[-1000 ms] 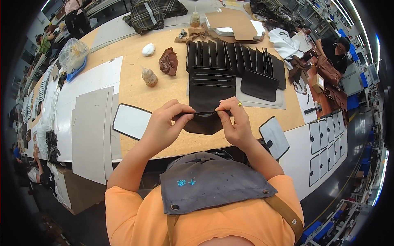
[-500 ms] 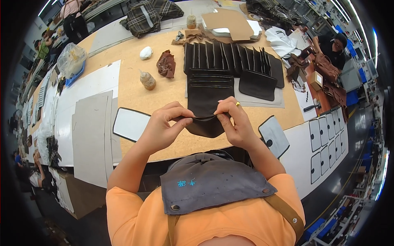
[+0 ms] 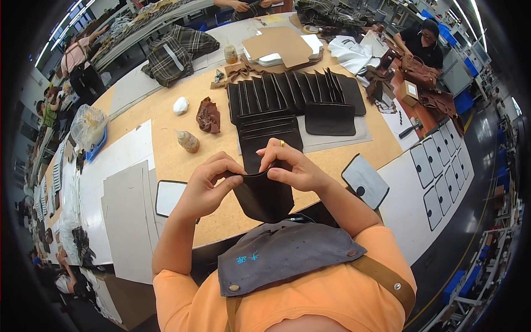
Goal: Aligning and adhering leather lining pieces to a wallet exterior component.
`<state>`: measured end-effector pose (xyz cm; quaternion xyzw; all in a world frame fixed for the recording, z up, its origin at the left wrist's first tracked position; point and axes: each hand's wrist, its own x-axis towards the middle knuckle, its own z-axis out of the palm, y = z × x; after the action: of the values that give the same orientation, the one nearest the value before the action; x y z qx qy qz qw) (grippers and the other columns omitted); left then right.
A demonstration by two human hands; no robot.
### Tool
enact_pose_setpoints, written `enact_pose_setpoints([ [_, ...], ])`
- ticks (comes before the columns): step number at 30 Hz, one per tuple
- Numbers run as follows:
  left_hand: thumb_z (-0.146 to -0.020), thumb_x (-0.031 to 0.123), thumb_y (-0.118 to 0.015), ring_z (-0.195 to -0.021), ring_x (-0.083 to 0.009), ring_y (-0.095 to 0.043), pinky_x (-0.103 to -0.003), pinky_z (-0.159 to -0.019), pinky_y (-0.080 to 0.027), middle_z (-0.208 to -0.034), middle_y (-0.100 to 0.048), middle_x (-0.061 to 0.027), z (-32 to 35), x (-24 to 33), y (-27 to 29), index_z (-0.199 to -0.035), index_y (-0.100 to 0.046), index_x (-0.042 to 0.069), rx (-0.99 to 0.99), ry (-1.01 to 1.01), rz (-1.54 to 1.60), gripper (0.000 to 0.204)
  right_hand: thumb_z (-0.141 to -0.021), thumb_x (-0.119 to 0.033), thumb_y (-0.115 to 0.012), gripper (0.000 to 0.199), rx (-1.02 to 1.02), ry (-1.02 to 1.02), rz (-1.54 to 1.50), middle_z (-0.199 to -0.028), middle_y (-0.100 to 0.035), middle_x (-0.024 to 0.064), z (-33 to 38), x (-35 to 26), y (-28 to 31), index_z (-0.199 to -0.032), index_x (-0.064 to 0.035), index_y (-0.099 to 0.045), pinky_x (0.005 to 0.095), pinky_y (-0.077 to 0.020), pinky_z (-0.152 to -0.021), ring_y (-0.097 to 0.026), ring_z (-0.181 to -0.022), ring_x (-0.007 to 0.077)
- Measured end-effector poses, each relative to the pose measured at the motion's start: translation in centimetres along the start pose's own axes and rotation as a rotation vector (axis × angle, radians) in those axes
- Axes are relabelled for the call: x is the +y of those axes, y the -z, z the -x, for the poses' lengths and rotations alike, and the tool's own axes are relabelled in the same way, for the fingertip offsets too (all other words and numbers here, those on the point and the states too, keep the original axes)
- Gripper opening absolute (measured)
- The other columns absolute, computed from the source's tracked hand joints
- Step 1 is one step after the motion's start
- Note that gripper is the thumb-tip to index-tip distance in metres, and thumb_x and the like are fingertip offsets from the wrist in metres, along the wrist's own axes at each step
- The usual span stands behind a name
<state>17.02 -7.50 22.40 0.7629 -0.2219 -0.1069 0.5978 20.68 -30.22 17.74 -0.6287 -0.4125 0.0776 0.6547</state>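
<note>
A black leather piece [image 3: 265, 198] hangs over the near table edge, its upper edge slightly parted. My left hand [image 3: 213, 181] pinches the left end of that edge between thumb and fingers. At the right end my right hand [image 3: 291, 167], wearing a gold ring, is closed on the same edge with thumb and bent fingers. Just beyond lies a black leather panel with slots [image 3: 270, 130], partly hidden by my right hand. Behind it, several black folded leather pieces [image 3: 265, 94] stand in a row, with a flat black piece [image 3: 330, 120] to their right.
Left of the leather are a squeeze bottle [image 3: 188, 141], crumpled brown leather [image 3: 208, 117] and a white wad [image 3: 181, 105]. Grey boards [image 3: 130, 221] lie at left; black-edged panels [image 3: 365, 182] at right. A brown card sheet [image 3: 285, 45] lies at the back. A co-worker [image 3: 423, 47] handles brown leather.
The held leather piece now hangs lower, showing more of its face. My right hand has shifted along its edge toward the left hand. The view has also swung somewhat.
</note>
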Motion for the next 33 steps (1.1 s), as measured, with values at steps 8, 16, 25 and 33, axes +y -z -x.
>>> enact_pose_setpoints([
  [8,-0.081,-0.002,-0.06,-0.081,-0.0119,-0.053,-0.024,-0.071,-0.043,-0.088,-0.051,-0.0053,0.1,0.4,-0.2,-0.087,-0.062,-0.004,0.023,-0.011,-0.008,0.006,-0.08,-0.014,-0.067,0.009,0.081,-0.024,-0.072,-0.082,-0.046,0.0001,0.0,0.2,-0.4,-0.085,-0.0083,-0.061,0.0422,-0.0295,-0.104,-0.047,-0.088,0.0155],
  [16,-0.081,-0.002,-0.061,-0.082,-0.0128,-0.053,-0.025,-0.072,-0.043,-0.087,-0.052,-0.0062,0.3,1.1,-0.4,-0.088,-0.062,-0.004,0.02,-0.039,-0.056,0.007,-0.076,-0.01,-0.07,0.011,0.066,-0.021,-0.043,-0.083,-0.046,-0.0021,0.1,-0.2,-0.4,-0.085,-0.0098,-0.062,0.0426,-0.0189,-0.107,-0.045,-0.09,0.0151],
  [25,-0.078,0.0,-0.066,-0.079,-0.013,-0.054,-0.025,-0.071,-0.044,-0.087,-0.054,-0.0059,0.6,1.4,-0.7,-0.088,-0.063,-0.002,-0.008,-0.01,-0.041,0.011,-0.071,-0.005,-0.074,0.016,0.014,0.025,0.008,-0.085,-0.05,-0.0019,0.2,-0.4,-0.4,-0.081,-0.0103,-0.063,0.0439,-0.0182,-0.107,-0.047,-0.091,0.0163],
  [33,-0.074,0.001,-0.069,-0.069,-0.0134,-0.055,-0.024,-0.063,-0.045,-0.079,-0.057,-0.0049,0.8,1.2,-1.3,-0.085,-0.065,0.0,0.028,-0.059,-0.248,0.012,-0.072,-0.01,-0.074,0.015,-0.063,0.045,0.409,-0.091,-0.053,-0.0003,0.1,-2.1,-0.4,-0.081,-0.0125,-0.063,0.0464,-0.0164,-0.108,-0.048,-0.101,0.0166],
])
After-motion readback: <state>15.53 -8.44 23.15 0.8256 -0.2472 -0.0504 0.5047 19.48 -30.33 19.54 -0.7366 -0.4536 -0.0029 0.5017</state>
